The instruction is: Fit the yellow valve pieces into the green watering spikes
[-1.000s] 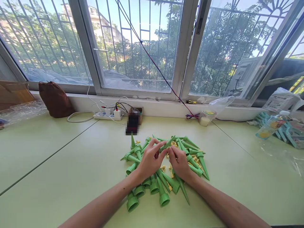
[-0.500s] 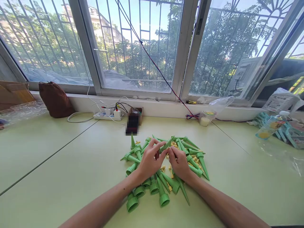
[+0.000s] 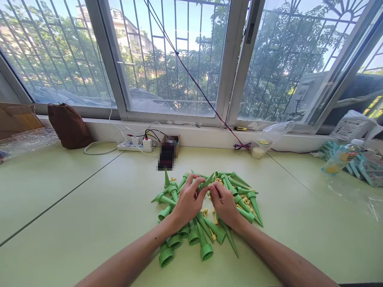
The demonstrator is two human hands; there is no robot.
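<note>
My left hand [image 3: 189, 201] is closed around a green plastic watering spike [image 3: 208, 180], whose pointed end slants up to the right. Close beside it, my right hand [image 3: 225, 203] has thumb and fingers pinched together by the spike's side; whatever lies between those fingertips is hidden. Around and under both hands lies a pile of loose green spikes [image 3: 206, 250], hollow and wide-mouthed at one end. Small yellow plastic pieces [image 3: 216, 218] are scattered among them, with more at the right of the pile.
Behind the pile stand a small box [image 3: 175, 144] and a power strip [image 3: 136, 146] with cables. A brown bag [image 3: 70, 127] sits at the back left. Toward the right are a plastic-wrapped jar [image 3: 259, 149], a bottle [image 3: 341, 157] and light-blue plastic parts [image 3: 369, 169].
The held spike and the left fingers have tilted slightly, its tip shifting a little left and down. My right hand's pinch has shifted slightly left; the pile looks the same.
</note>
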